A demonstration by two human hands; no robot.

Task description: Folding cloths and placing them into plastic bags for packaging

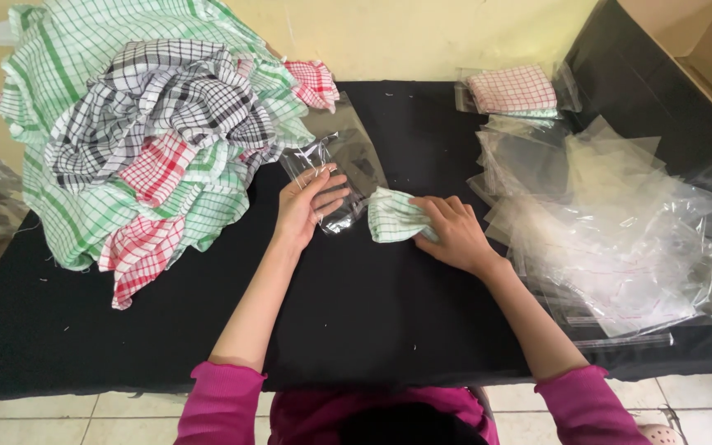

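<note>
Near the centre of the frame, on a black table (356, 330), two bare hands work close together. The left hand (306, 204) rests on a clear bag (333, 183); its fingers are spread narrow and press the bag flat, the thumb near the bag's lower edge. The right hand (453, 232) lies on a folded green cloth (395, 217), fingers together and curled over its right end, gripping it against the table. The cloth is just beside the bag, its left end almost touching the bag's lower part.

At the upper left of the frame sits a big pile of cloths (150, 132) in green, black and red checks. At the right a heap of empty bags (611, 222) spreads out, and at the upper right one packed cloth (511, 89), pink checked, lies in its bag.

In my judgement the cloth is about to go into the bag. To do this well, the cloth should stay tightly folded and narrow, so the right hand should keep firm pressure on the fold. The left hand should lift one layer of the bag's mouth, because thin film sticks to itself. I cannot tell whether the mouth is open now. The cloth should enter with its folded edge first, so loose corners do not catch.
</note>
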